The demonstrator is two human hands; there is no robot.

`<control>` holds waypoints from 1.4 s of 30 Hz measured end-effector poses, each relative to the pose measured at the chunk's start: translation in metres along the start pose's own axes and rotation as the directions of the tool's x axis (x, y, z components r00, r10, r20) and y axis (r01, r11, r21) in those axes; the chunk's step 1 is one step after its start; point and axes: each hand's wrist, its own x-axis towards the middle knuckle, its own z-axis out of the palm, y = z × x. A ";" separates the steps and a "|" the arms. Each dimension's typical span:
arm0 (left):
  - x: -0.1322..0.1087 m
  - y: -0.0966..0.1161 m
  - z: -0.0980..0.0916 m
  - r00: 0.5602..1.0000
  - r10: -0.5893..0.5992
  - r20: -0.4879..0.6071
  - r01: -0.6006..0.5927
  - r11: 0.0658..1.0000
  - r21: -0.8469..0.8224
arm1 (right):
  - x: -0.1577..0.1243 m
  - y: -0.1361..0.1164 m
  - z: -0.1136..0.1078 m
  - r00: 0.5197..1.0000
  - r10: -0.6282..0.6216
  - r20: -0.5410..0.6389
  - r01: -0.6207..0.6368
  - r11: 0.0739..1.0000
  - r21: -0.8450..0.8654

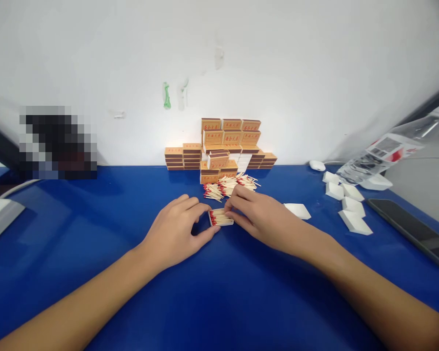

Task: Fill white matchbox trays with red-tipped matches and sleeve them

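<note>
A small white matchbox tray (221, 224) lies on the blue table, with red-tipped matches (216, 216) laid in it side by side. My left hand (179, 226) grips the tray's left end between thumb and forefinger. Over the tray's right end, my right hand (247, 210) is closed in a pinch on matches; its fingers partly hide their plain ends. Just behind the tray is a loose heap of matches (229, 186), some of it covered by my right hand.
Stacked orange matchboxes (231, 138) stand against the white wall. At right are a white tray (297, 210), several white pieces (352, 206), an earbud case (317, 165), a tilted plastic bottle (384, 148) and a phone (413, 229). A white device (2, 217) sits at far left.
</note>
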 end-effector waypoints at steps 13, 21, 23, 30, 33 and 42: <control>-0.001 0.000 0.001 1.000 -0.015 -0.013 0.015 1.000 0.009 | -0.004 -0.003 -0.005 0.997 -0.069 -0.017 0.071 0.992 0.106; 0.000 0.000 0.001 1.000 -0.023 -0.016 0.023 1.000 0.011 | -0.002 -0.012 -0.011 0.996 -0.077 0.043 0.074 0.996 0.059; 0.000 -0.001 0.000 1.000 -0.019 -0.021 0.019 1.000 0.004 | -0.004 0.000 -0.025 0.999 -0.048 0.001 0.048 0.998 0.043; 0.001 0.000 -0.002 0.996 -0.016 -0.083 0.014 1.000 -0.016 | -0.053 0.097 -0.087 0.790 0.584 0.186 -0.582 0.810 -0.071; 0.001 0.000 -0.003 0.994 0.010 -0.106 -0.012 1.000 -0.019 | -0.069 0.115 -0.087 0.713 0.624 0.320 -0.646 0.762 -0.045; -0.001 0.003 -0.008 0.999 0.032 -0.030 -0.034 0.998 -0.057 | -0.022 0.120 -0.072 0.826 0.563 -0.036 -0.552 0.820 0.153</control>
